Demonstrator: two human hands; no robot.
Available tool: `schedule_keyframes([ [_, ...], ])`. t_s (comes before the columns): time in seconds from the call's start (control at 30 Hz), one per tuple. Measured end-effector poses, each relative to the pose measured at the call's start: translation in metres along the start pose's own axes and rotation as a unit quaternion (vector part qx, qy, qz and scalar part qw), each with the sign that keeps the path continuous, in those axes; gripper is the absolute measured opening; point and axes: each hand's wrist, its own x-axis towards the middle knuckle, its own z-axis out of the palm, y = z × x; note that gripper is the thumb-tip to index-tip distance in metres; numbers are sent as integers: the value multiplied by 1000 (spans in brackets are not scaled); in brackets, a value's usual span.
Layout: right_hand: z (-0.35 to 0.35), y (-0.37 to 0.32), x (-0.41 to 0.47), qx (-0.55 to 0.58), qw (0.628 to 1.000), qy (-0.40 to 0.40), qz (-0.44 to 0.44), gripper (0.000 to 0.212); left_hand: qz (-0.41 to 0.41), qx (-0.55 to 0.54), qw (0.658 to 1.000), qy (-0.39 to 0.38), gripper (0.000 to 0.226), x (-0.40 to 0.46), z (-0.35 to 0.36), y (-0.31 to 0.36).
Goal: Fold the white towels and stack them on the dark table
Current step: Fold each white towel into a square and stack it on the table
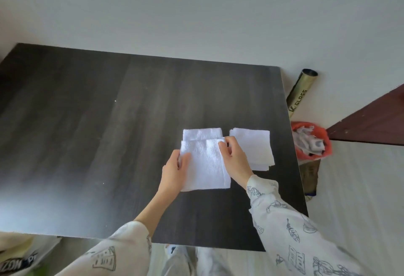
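A white towel (207,162) lies partly folded on the dark table (98,122), its near half doubled over and a strip of the lower layer showing at the far edge. My left hand (175,170) pinches the towel's left edge with the thumb on top. My right hand (235,157) pinches the folded layer's far right corner. To the right, a stack of folded white towels (255,146) rests flat on the table, touched by neither hand.
Off the table's right edge stand an orange bag (312,142) stuffed with cloth scraps and a metallic tube (299,94) leaning on the wall. A dark red surface (376,120) is at far right. A bag (24,260) sits below the near left edge.
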Motion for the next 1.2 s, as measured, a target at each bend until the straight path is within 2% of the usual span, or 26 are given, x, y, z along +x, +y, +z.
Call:
schedule_keyframes([
  [0.17,7,10,46,59,997,-5,43,22,-22,60,997,31,28,44,14,3],
  [0.43,8,21,81,28,997,-14,66,16,-53,125,991,19,22,81,28,-4],
  [0.8,11,22,79,-94,993,15,71,19,-19,236,971,-16,25,91,26,-11],
  [1.03,11,20,77,-154,984,-24,85,30,-54,248,967,-17,36,96,27,-21],
  [1.13,11,19,74,-176,980,-8,89,31,-44,258,965,10,32,94,26,-20],
  [1.2,12,19,68,-218,975,41,26,31,-8,244,968,64,23,90,26,-18],
])
